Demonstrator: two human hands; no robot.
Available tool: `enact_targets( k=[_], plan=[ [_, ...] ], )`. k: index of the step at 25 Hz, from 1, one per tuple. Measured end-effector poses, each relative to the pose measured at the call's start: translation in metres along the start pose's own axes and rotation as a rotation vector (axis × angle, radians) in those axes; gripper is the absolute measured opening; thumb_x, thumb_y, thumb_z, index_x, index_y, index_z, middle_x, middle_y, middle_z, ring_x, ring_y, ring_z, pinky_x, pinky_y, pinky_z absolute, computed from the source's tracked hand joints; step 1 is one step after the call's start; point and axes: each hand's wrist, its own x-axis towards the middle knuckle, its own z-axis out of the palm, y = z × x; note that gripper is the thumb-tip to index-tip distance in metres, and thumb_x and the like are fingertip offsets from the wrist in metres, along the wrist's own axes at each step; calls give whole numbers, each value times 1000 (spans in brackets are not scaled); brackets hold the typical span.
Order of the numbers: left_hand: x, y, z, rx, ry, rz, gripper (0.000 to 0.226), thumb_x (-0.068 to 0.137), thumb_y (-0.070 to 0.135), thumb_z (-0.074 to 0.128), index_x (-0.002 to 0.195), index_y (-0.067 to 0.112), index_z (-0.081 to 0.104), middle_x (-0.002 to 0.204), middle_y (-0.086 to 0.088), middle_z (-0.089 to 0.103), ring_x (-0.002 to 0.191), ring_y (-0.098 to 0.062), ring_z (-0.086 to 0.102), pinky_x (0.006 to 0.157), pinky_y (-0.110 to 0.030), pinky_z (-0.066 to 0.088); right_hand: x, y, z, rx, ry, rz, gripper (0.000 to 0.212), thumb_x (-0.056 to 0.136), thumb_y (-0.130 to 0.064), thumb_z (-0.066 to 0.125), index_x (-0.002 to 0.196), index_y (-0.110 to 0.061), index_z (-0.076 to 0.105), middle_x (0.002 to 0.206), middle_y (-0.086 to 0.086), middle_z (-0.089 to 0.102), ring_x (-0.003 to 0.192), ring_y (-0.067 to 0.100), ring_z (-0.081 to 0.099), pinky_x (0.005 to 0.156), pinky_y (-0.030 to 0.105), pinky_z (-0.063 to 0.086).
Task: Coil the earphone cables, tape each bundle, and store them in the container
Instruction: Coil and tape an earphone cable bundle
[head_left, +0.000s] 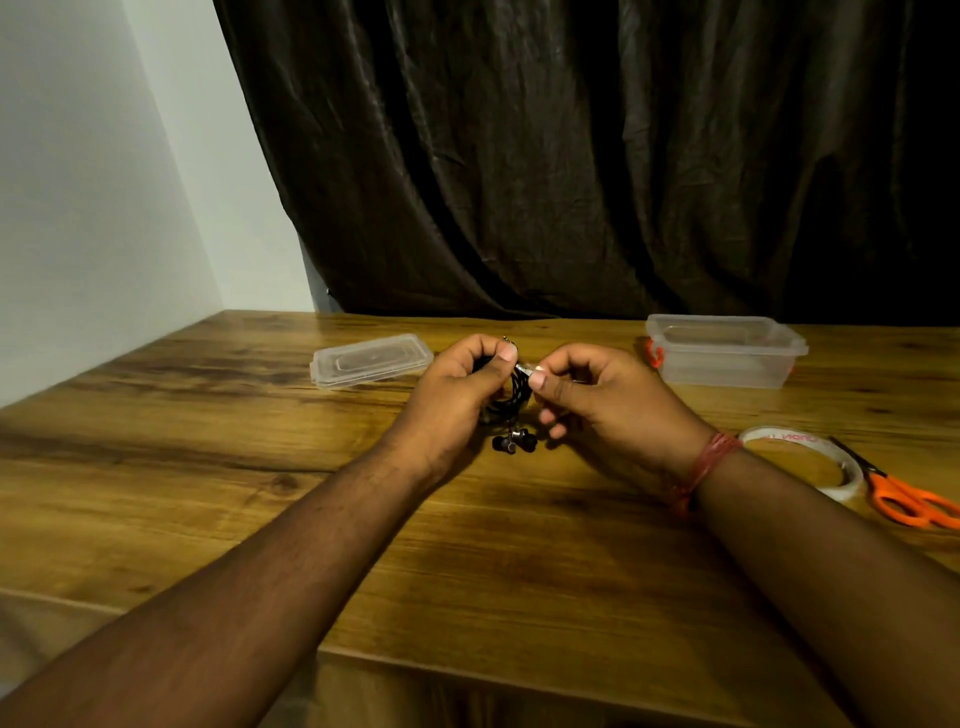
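The left hand (457, 387) holds the coiled earphone cable (511, 397) above the tabletop (260, 467), fingers curled round the black loops and thumb pressed on top; that grip is closed tight on the bundle. The coil hangs roughly upright from the grip, its long axis running top to bottom, with the two earbuds (514, 440) dangling just below the grip. The right hand (597, 395) sits right beside the coil, thumb and forefinger pinched on what looks like a small clear strip of tape (524, 368) at the top of the bundle; the strip is too small to make out fully. So both hands meet at the coil's upper end, and wrapping across the loops seems the step in hand. The container (724, 351) stands open well beyond the right-hand grip, its lid (371, 359) beyond the left. Near the right forearm lie the tape roll (802, 457) and orange scissors (904, 493).
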Motion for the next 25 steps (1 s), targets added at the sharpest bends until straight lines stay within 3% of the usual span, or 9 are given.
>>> enact_targets(
  k=[5,8,10,12,14,16,19,23,25],
  plan=[
    [-2,5,1,8,-1,-7,17,96,31,58,96,17,67,81,-4,63,74,-15,60,81,-43,51,4,4,-2,166,106,5,9,91,-7,64,83,-10,65,95,15,62,90,30,61,85,48,52],
    [-3,8,0,-70,90,-34,26,102,27,45,102,12,66,73,4,51,58,-4,43,67,-23,44,5,6,-8,271,230,-14,9,92,-8,62,85,-14,64,100,7,63,103,24,62,89,41,54],
    [-3,8,0,-100,85,-35,24,103,17,42,105,10,65,72,4,54,58,-4,42,63,-19,41,5,8,-5,298,119,3,6,86,-10,66,83,-15,65,104,10,63,105,25,62,91,43,53],
    [-3,6,1,-94,56,-29,24,103,10,41,104,11,65,71,4,55,58,-4,42,60,-17,40,3,12,3,156,-15,-33,7,82,-11,71,80,-17,69,100,16,65,96,28,64,89,47,52],
    [-2,4,3,-89,29,-24,26,102,8,42,99,14,67,72,2,53,58,-4,42,58,-17,39,5,16,7,-109,2,-127,7,84,-15,74,79,-19,70,91,23,67,84,27,61,84,55,52],
    [-1,3,3,-83,8,-20,26,101,7,42,97,15,67,72,2,52,58,-4,42,59,-18,38,7,16,6,-198,46,-163,8,80,-26,72,82,-19,70,92,31,65,78,32,59,82,63,50],
    [-1,4,0,-99,-21,-14,26,100,4,42,104,17,64,72,1,54,61,-9,47,60,-20,43,8,16,2,-322,67,-194,4,84,-27,71,83,-23,69,89,26,66,84,46,61,77,63,52],
    [-2,6,6,6,-6,-2,31,101,5,43,119,23,62,81,-4,61,73,-16,60,68,-28,51,7,11,-5,-567,80,-238,9,90,-21,69,83,-26,67,83,1,71,82,22,66,77,51,55],
    [-1,3,6,85,8,-2,27,102,13,47,118,24,66,102,-9,68,95,-26,67,83,-39,56,7,6,-7,-607,79,-236,9,90,-19,69,84,-26,66,84,-4,70,81,14,67,74,46,57]
  ],
)
